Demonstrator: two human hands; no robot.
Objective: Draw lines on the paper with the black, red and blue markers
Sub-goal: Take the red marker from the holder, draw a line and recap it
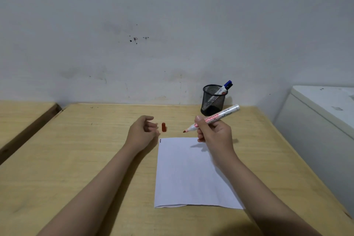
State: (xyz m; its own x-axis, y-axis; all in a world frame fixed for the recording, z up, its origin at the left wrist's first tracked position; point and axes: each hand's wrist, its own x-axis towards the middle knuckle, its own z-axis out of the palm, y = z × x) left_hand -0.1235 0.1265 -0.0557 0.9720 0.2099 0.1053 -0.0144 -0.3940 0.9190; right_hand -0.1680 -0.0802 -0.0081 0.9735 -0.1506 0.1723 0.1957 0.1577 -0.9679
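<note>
1. The right hand [214, 132] is closed around the barrel of the red marker [214, 118], thumb on top and fingers curled beneath. The marker is uncapped; its tip points toward the left hand and slightly down, while its tail rises away to the right, toward the pen holder.
2. The relation that matters: the paper [189, 174] lies directly below and just nearer the body than the marker tip. The tip hangs above the table [86, 149], just beyond the sheet's far edge, not touching it. My judgement is that the next move needs the tip brought down and back onto the sheet; the right hand is far the nearer for that.
3. The sheet's long axis runs away from the body, between the two forearms, closer to the right one. A short black mark [160, 141] sits at its far left corner, just beside the left hand.
4. The left hand [142, 132] is loosely half-curled and holds nothing; it rests on the table at the sheet's far left corner. The red cap [163, 127] stands upright just beyond its fingertips, apart from them.
5. The mesh pen holder [213, 99] stands beyond the right hand, near the wall. In it leans the blue marker [223, 89], capped end up, tilted right. A black marker I cannot make out inside it.
</note>
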